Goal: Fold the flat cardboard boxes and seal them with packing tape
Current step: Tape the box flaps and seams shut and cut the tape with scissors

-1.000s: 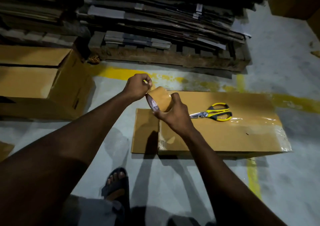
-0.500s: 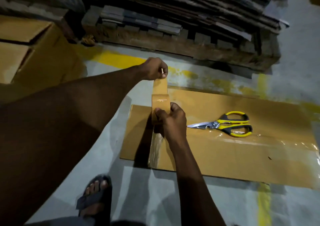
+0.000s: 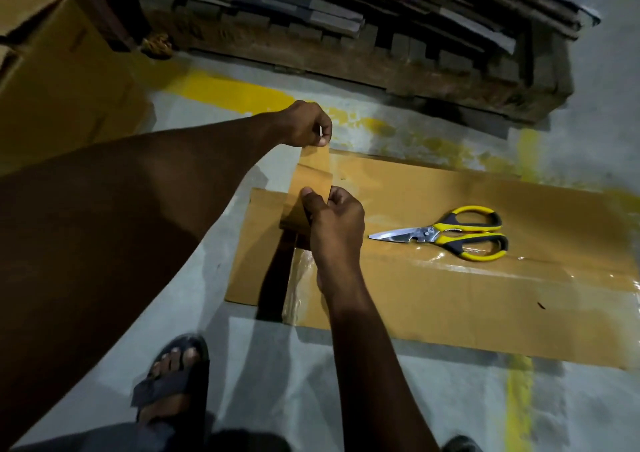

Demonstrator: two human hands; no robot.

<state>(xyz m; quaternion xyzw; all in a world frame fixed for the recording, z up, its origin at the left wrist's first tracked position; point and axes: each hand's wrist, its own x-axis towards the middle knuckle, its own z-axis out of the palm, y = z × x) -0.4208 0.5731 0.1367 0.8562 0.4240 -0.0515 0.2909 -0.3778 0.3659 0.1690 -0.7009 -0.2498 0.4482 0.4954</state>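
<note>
While the flat cardboard box (image 3: 450,299) lies mid-scene on the grey floor (image 3: 249,365), the left hand (image 3: 306,124) pinches the free end of the brown packing tape (image 3: 313,172) just over the box's far left corner; nearer, the right hand (image 3: 337,224) grips the tape roll (image 3: 293,217) above the left flap; the strip stretches between them; yellow-handled scissors (image 3: 446,233) rest on the box to the right, blades closed, tips pointing left; a sandalled foot (image 3: 173,375) stands near left; a wooden pallet (image 3: 346,56) stacked with cardboard sits far.
</note>
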